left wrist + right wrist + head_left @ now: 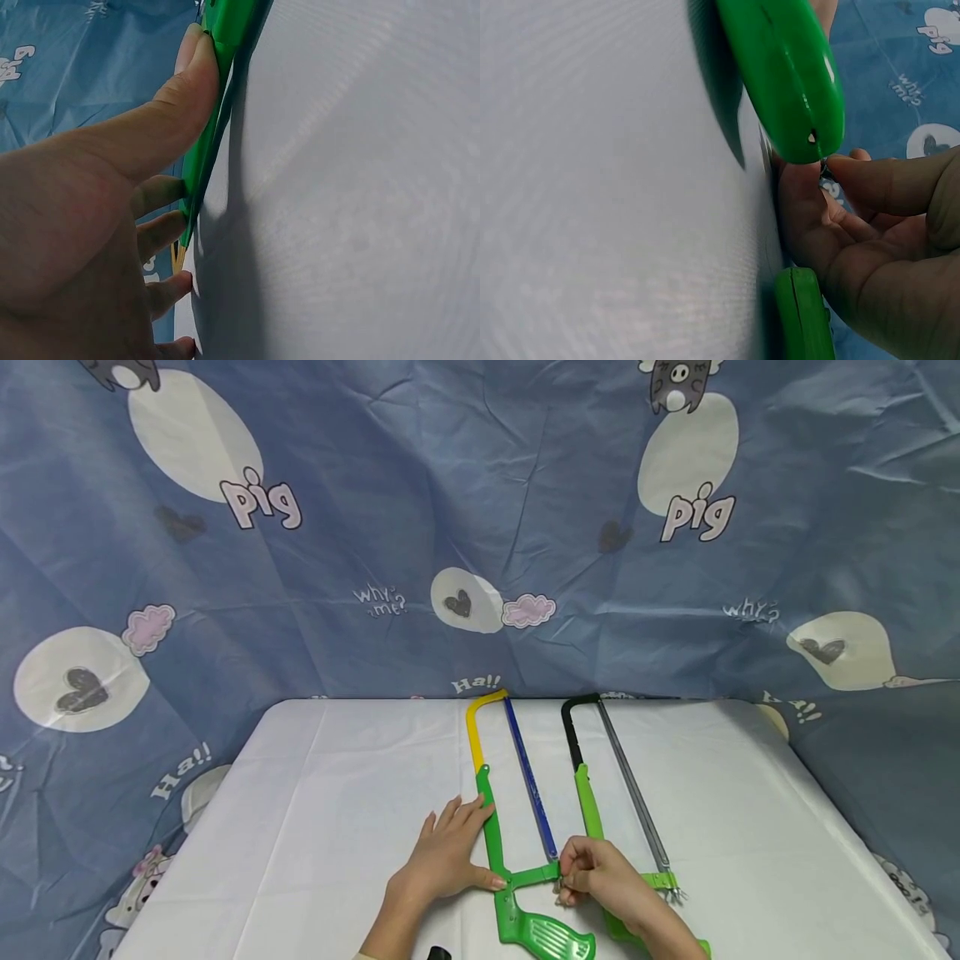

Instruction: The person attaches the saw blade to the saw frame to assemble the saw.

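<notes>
A hacksaw with a green handle [551, 935], yellow front bow [474, 735] and blue blade [531, 781] lies on the white-covered table. My left hand [442, 860] presses on its green frame with fingers spread, the thumb near the handle's crosspiece. At the near end of the blade, my right hand [611, 885] pinches the small metal wing nut [557, 887] between thumb and forefinger. The fingers largely hide that nut. In the right wrist view the green handle end [791, 82] overlaps the pinching fingertips.
Right of it lies a second hacksaw, with a light green frame [589, 806], black bow [572, 731] and grey blade [636, 789]; my right forearm crosses over its handle. A black object [438, 953] shows at the bottom edge. Blue printed cloth [420, 527] hangs behind the table.
</notes>
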### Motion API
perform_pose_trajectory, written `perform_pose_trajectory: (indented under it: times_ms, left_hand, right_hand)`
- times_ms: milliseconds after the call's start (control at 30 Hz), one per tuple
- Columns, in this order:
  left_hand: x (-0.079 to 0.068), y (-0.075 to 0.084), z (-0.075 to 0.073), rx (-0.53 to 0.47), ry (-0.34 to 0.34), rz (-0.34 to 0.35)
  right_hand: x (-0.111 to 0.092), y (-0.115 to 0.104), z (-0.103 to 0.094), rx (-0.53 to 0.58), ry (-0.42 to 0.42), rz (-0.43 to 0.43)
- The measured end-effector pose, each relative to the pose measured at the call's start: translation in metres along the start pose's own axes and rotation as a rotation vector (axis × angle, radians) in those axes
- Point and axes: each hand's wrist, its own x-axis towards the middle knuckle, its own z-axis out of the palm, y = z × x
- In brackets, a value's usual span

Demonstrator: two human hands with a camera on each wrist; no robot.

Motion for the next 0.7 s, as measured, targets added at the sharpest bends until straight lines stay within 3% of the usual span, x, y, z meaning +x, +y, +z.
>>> perform_pose_trajectory:
  times_ms: [700]
  left_hand:
    - [0.0004, -0.0021, -0.0008, -0.006, 0.000, 0.013]
  right_hand:
    - [0.0019, 0.0052, -0.0073, 0.109, -0.120, -0.007]
